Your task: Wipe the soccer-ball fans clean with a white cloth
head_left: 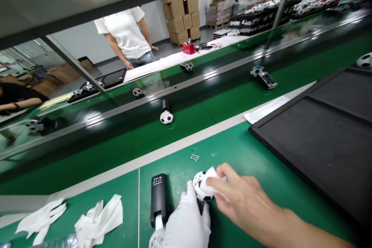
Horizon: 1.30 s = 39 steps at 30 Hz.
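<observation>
White gloves (40,219), black device (159,197), small soccer ball (199,181)

The left hand (187,223), in a white fabric glove, sits low at the bottom of the view, its fingers (205,217) curled and closed in a firm grip, the thumb (188,193) raised on the near side. The bare right hand (244,201) reaches in from the lower right, back of the hand upward, its fingers (216,180) bent and pinching just above the left hand's grip, the forearm (308,232) running off toward the lower right corner
</observation>
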Each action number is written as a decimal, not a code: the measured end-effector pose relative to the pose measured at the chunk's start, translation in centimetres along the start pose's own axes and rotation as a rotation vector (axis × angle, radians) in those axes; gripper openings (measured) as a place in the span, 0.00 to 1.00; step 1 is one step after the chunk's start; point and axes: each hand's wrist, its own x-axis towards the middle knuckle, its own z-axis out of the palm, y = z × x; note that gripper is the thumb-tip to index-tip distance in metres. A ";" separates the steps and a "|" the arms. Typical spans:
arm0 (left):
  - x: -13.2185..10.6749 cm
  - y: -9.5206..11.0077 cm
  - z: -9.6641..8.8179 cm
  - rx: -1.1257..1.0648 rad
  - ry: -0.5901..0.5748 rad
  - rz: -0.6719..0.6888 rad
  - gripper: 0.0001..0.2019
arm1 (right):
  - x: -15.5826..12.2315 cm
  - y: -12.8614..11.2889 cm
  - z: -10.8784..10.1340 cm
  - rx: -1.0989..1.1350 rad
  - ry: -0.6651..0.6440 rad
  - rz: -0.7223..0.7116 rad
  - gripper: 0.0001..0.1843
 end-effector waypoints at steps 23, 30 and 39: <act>0.9 3.0 -1.8 0.148 0.115 -0.059 0.25 | 3.0 1.9 -1.6 0.997 -0.156 0.259 0.25; 1.0 2.8 -1.5 0.413 0.078 -0.094 0.28 | 4.5 0.6 -1.0 1.154 -0.262 0.242 0.28; 1.2 3.3 -1.4 0.522 0.069 -0.152 0.27 | 5.0 0.4 -0.1 1.182 -0.269 0.352 0.27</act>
